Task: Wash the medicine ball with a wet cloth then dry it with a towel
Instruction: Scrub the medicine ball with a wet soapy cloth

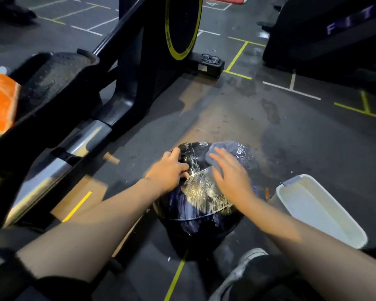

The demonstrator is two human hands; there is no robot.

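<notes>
Right now I see the dark medicine ball point(195, 200) sitting wet on the gym floor point(302, 135) beside a white tub point(319, 209), my left hand point(169, 170) gripping its upper left side with curled fingers, my right hand point(230, 172) pressing a blue-grey cloth point(221, 151) flat onto its top.

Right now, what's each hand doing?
Left hand: fingers curled, gripping the medicine ball.
Right hand: open, fingers straight, pressing the wet cloth onto it.
</notes>
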